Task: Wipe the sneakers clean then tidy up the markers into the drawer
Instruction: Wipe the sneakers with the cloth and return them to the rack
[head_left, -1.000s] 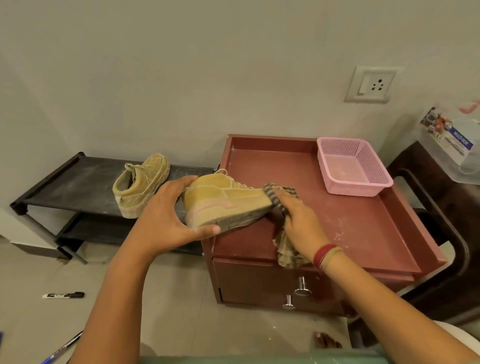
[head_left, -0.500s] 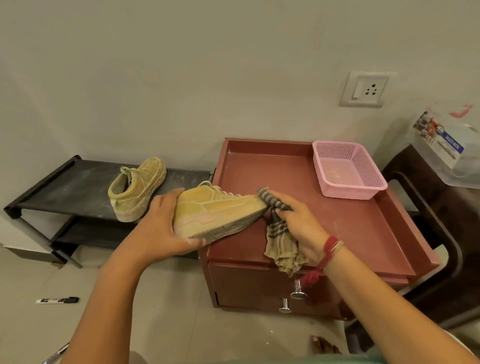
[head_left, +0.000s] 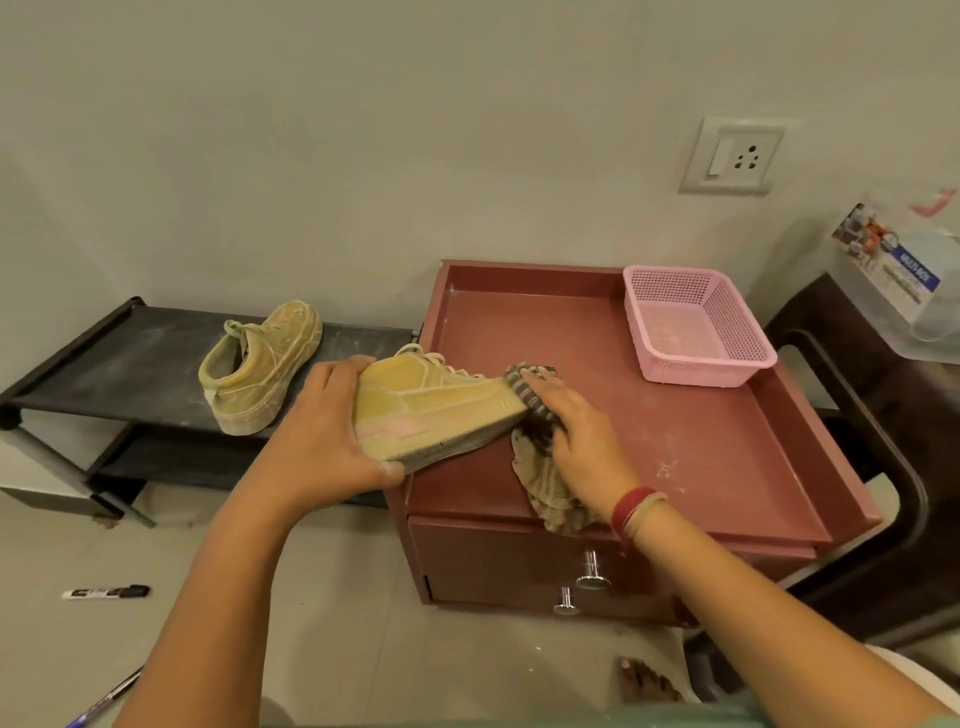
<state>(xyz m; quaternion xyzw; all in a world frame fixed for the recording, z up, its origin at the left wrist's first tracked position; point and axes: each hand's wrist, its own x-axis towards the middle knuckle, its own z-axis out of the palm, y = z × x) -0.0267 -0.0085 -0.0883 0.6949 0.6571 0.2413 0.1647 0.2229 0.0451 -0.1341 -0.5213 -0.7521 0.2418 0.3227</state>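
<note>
While L hand (head_left: 322, 441) grips, sneaker (head_left: 431, 405) dusty.

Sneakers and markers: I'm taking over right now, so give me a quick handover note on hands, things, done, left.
Left hand grips the heel of the sneaker, tilted over the cabinet's left edge.
Right hand holds the cloth against its toe.
Second sneaker sits on the black rack, looks dusty.
One marker lies on the floor; drawer closed.
Done: nothing finished, wiping under way.
Left: both sneakers, then markers into drawer.
</note>
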